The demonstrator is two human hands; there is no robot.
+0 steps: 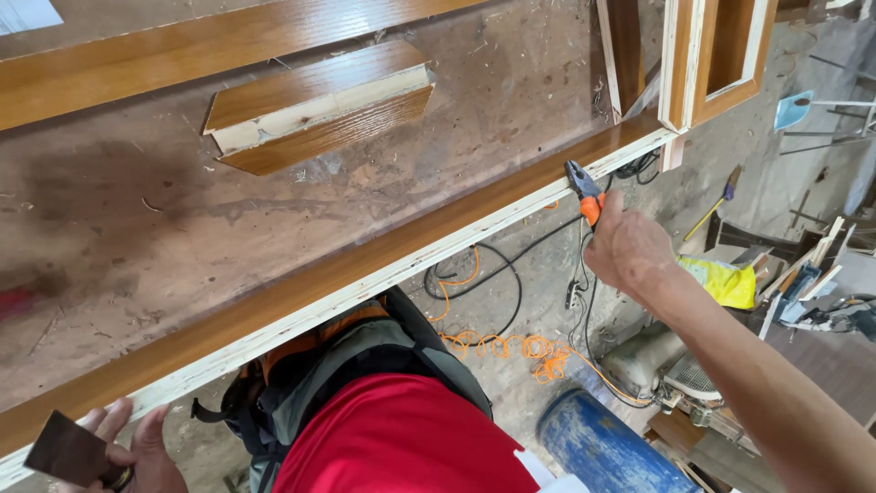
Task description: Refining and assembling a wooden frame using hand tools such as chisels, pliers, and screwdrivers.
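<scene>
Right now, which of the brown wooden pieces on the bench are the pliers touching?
The long edge rail along the bench's near side; the right hand holds the pliers at its pale edge. The short block lies untouched mid-bench.

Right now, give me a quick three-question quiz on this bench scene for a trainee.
1. True or false: the right hand holds pliers against the pale edge of the long board.
2. What does the left hand hold? A) a hammer B) a flat dark piece C) a drill
3. What lies loose on the bench, beyond the long board?

Key
1. True; the pliers' jaws meet the board's edge.
2. B, the dark piece.
3. A short wood block with a pale core.
</scene>
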